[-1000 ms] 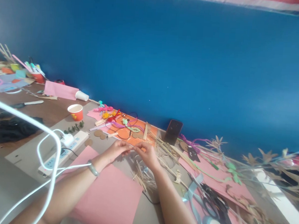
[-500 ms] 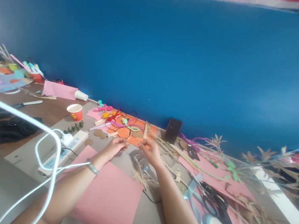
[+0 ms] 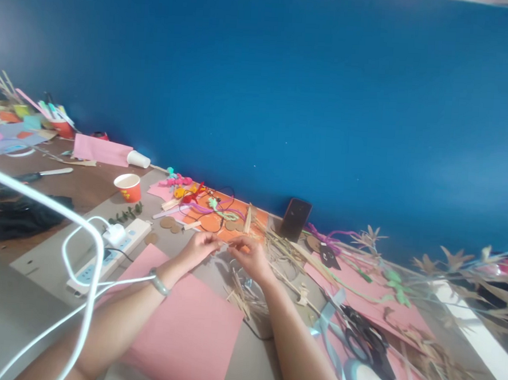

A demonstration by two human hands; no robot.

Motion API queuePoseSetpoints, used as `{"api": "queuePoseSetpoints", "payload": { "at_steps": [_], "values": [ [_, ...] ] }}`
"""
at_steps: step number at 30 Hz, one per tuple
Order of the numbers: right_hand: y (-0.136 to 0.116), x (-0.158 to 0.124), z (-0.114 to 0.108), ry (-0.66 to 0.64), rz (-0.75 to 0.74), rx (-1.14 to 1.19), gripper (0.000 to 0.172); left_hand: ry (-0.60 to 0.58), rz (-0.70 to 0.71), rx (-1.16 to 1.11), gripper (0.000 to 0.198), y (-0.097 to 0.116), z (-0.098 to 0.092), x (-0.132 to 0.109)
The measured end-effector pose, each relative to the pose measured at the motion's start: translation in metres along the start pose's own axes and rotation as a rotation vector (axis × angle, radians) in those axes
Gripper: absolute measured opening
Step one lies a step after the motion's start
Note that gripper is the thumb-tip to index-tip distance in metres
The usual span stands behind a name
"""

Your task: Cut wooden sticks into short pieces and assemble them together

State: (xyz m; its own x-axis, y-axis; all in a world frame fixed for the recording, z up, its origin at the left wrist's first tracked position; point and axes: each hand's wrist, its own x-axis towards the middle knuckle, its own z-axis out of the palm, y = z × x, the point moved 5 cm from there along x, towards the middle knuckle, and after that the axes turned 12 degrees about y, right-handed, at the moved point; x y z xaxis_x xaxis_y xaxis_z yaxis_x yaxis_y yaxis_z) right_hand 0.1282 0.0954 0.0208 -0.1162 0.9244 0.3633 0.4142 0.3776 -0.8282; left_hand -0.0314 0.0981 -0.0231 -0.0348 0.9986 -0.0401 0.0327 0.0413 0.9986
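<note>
My left hand (image 3: 199, 252) and my right hand (image 3: 250, 259) meet fingertip to fingertip above the middle of the table. Each is closed in a pinch. Something small and thin seems to lie between the fingertips, too small and blurred to name. A bangle circles my left wrist. Just beyond the fingers lies an orange sheet (image 3: 258, 218) with pipe cleaners and thin black wire on it. Pink paper (image 3: 185, 323) is spread below my left forearm. A pile of dry straw strips (image 3: 247, 298) sits under my right hand.
A white power strip (image 3: 110, 256) with a plug and a looping white cable (image 3: 96, 266) is at left, near a paper cup (image 3: 128, 188). A phone (image 3: 295, 219) leans on the blue wall. Black-handled scissors (image 3: 359, 340), ribbon (image 3: 329, 326) and dried stems fill the right.
My two hands have come together; the gap between their fingertips has closed, with the right hand moving left. The objects on the table lie as before.
</note>
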Motion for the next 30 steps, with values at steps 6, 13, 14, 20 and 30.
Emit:
{"api": "queuePoseSetpoints", "payload": {
  "at_steps": [6,13,14,20,30],
  "values": [
    [-0.003,-0.002,0.006,-0.004,-0.073,-0.024,0.008,-0.021,0.048,0.024,0.032,0.001,0.005,-0.002],
    [0.001,-0.001,0.007,0.014,-0.095,-0.132,0.009,-0.038,0.046,-0.021,0.033,-0.007,0.006,0.002],
    [0.001,-0.001,0.007,0.004,-0.099,-0.141,0.01,-0.036,0.045,-0.022,0.033,-0.007,0.006,0.002],
    [-0.005,0.0,0.004,-0.022,-0.126,-0.188,0.013,-0.043,0.022,0.004,0.034,-0.004,0.007,-0.002],
    [-0.002,0.001,0.001,-0.072,-0.011,-0.039,0.017,0.0,0.016,0.019,0.032,-0.002,0.003,-0.001]
  ]
}}
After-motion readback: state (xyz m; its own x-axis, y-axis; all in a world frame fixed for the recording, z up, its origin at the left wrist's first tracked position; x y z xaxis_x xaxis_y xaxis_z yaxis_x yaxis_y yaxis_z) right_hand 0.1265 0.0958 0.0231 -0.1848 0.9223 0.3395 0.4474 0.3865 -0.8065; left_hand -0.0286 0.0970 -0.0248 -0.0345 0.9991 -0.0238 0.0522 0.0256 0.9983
